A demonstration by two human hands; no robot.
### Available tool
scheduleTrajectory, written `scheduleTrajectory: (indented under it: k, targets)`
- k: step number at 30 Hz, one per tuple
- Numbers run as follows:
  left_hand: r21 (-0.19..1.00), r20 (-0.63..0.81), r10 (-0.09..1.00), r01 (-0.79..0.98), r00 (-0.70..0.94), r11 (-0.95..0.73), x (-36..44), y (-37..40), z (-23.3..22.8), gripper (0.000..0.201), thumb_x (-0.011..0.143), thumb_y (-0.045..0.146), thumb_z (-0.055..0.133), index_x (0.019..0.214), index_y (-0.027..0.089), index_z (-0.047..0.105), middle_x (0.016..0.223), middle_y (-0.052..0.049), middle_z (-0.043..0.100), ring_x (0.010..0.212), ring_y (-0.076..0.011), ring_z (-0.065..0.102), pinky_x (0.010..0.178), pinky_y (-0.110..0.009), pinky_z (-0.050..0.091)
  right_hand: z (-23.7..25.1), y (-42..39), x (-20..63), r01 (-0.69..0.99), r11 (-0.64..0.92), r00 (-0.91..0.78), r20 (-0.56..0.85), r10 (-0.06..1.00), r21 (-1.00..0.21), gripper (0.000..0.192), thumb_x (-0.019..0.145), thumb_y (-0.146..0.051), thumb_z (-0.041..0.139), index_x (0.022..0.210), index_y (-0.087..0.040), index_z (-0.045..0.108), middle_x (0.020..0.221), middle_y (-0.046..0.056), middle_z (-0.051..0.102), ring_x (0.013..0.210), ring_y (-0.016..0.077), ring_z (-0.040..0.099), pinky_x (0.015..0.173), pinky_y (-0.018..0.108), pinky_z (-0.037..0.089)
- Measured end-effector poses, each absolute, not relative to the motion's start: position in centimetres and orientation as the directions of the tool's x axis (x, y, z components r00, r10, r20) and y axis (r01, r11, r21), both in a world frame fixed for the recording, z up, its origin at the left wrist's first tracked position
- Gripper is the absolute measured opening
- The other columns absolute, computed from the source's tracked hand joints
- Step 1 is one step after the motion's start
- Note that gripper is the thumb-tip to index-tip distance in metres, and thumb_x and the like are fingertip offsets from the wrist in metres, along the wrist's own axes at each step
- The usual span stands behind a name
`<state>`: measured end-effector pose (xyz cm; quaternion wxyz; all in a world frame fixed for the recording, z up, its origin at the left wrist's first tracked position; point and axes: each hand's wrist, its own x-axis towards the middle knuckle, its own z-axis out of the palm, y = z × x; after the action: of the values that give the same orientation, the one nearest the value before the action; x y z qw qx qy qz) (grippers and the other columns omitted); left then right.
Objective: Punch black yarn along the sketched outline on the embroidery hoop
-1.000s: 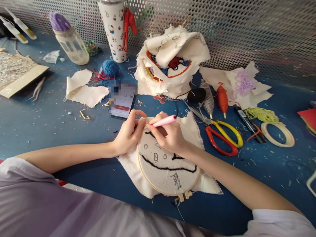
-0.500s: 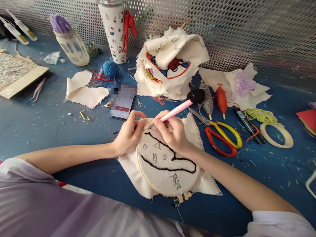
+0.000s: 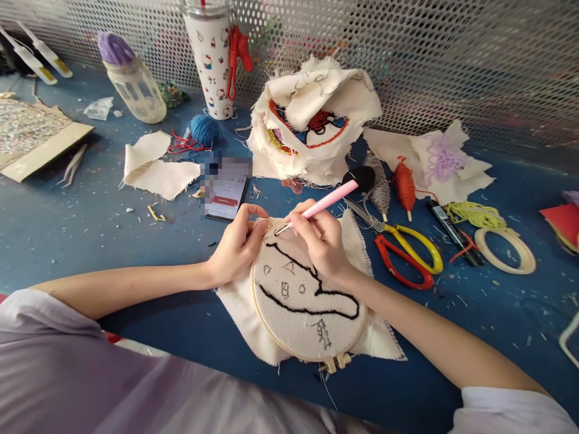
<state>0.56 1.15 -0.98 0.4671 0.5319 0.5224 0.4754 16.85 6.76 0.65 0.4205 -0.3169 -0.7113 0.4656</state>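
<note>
Pink punch needle (image 3: 323,204) slants from upper right down to lower left, its metal tip on the hooped cloth (image 3: 305,301). Right hand (image 3: 322,240) pinches its shaft; left hand (image 3: 235,246) grips the hoop's far rim. Beyond the pen's tail lie black yarn (image 3: 360,177) and scissors (image 3: 402,253).

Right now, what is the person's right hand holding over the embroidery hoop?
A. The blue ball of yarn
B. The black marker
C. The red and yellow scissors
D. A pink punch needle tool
D. The right hand grips a pink punch needle tool with its metal tip at the cloth's upper edge in the embroidery hoop; the scissors lie apart on the blue table.
</note>
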Motion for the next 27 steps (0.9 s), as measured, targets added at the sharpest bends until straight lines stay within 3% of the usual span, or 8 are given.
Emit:
scheduleTrajectory:
  k: [3,7,9,13,16,20,23,27]
  targets:
    - [0.988,0.017,1.000,0.153,-0.013,-0.015,0.5,1.1,-1.0,0.007,0.097,0.023,0.042,0.103,0.020,0.043,0.056,0.007,0.043,0.047,-0.0069,0.027,0.044,-0.020,0.021,0.7,6.9,17.0,0.008,0.319,-0.403,0.289,0.868,-0.948,0.022,0.093,-0.034,0.054,0.076,-0.021,0.053,0.066,-0.004,0.043,0.062,0.0104,0.044,0.059,0.027,0.037]
    - [0.969,0.044,0.998,0.244,-0.035,-0.034,0.5,0.9,-0.9,0.005,0.096,0.023,0.043,0.101,0.020,0.044,0.053,0.009,0.039,0.045,-0.0066,0.025,0.044,-0.020,0.019,0.6,6.8,16.8,0.024,0.371,-0.443,0.323,0.836,-0.928,0.018,0.095,-0.031,0.052,0.079,-0.021,0.053,0.066,-0.004,0.045,0.059,0.0098,0.044,0.056,0.026,0.036]
    - [0.953,0.074,0.996,0.298,-0.043,-0.058,0.5,0.9,-0.7,0.003,0.095,0.021,0.043,0.097,0.020,0.043,0.051,0.010,0.037,0.044,-0.0062,0.025,0.044,-0.020,0.018,0.5,6.6,16.7,0.036,0.480,-0.501,0.400,0.768,-0.877,0.014,0.094,-0.025,0.051,0.081,-0.021,0.053,0.070,-0.003,0.048,0.060,0.0098,0.045,0.056,0.027,0.037]
    - [0.926,0.102,0.993,0.371,-0.058,-0.073,0.6,0.8,-0.6,0.002,0.093,0.019,0.044,0.094,0.020,0.043,0.050,0.010,0.039,0.042,-0.0056,0.027,0.044,-0.020,0.019,0.3,6.4,16.4,0.019,0.749,-0.580,0.603,0.548,-0.662,0.009,0.090,-0.013,0.053,0.085,-0.021,0.054,0.073,-0.001,0.056,0.066,0.0118,0.049,0.064,0.030,0.042]
    - [0.914,0.105,0.992,0.400,-0.067,-0.070,0.6,0.9,-0.6,0.002,0.093,0.019,0.044,0.094,0.020,0.042,0.049,0.011,0.039,0.041,-0.0056,0.029,0.045,-0.020,0.020,0.2,6.3,16.2,0.067,0.818,-0.610,0.625,0.487,-0.572,0.010,0.090,-0.011,0.053,0.087,-0.021,0.055,0.073,0.000,0.059,0.069,0.0133,0.051,0.069,0.033,0.043]
    - [0.910,0.099,0.993,0.410,-0.069,-0.062,0.6,1.0,-0.6,0.003,0.093,0.019,0.044,0.094,0.020,0.042,0.049,0.011,0.040,0.041,-0.0059,0.030,0.045,-0.020,0.021,0.3,6.1,16.1,0.108,0.752,-0.602,0.559,0.570,-0.651,0.012,0.092,-0.017,0.052,0.081,-0.021,0.053,0.076,0.001,0.061,0.069,0.0136,0.054,0.067,0.032,0.044]
    - [0.911,0.087,0.993,0.409,-0.075,-0.049,0.6,1.0,-0.5,0.004,0.092,0.018,0.044,0.094,0.020,0.041,0.049,0.011,0.040,0.041,-0.0062,0.029,0.044,-0.020,0.021,0.4,5.9,16.0,0.120,0.641,-0.579,0.472,0.665,-0.758,0.014,0.093,-0.022,0.053,0.078,-0.021,0.052,0.075,0.001,0.059,0.062,0.0113,0.051,0.059,0.030,0.043]
    - [0.918,0.090,0.993,0.393,-0.077,-0.053,0.6,1.0,-0.5,0.004,0.092,0.018,0.044,0.093,0.020,0.041,0.049,0.010,0.039,0.041,-0.0062,0.030,0.044,-0.020,0.021,0.5,5.8,16.0,0.153,0.572,-0.572,0.400,0.716,-0.806,0.017,0.093,-0.027,0.054,0.077,-0.020,0.053,0.074,0.000,0.059,0.057,0.0092,0.046,0.052,0.027,0.038]
